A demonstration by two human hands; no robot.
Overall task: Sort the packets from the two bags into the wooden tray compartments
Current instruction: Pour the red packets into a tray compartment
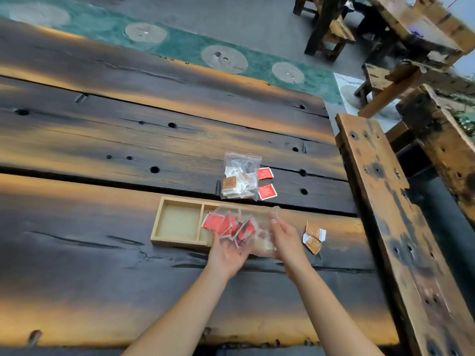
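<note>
A clear plastic bag [253,217] with several red packets [226,226] is held over the wooden tray [156,227]. My left hand [227,253] grips the bag from below, and my right hand [285,240] grips its right end. The tray's left compartment shows bare wood; the bag and my hands hide its right part. A second clear bag [240,177] with white and brown packets lies behind the tray. Two red packets [266,182] lie just right of that bag. Two brown packets [314,236] lie on the table right of my right hand.
The dark plank table [102,140] stretches far to the left and back. A wooden bench [390,214] runs along the table's right edge. More wooden furniture [401,29] stands at the back right on the floor.
</note>
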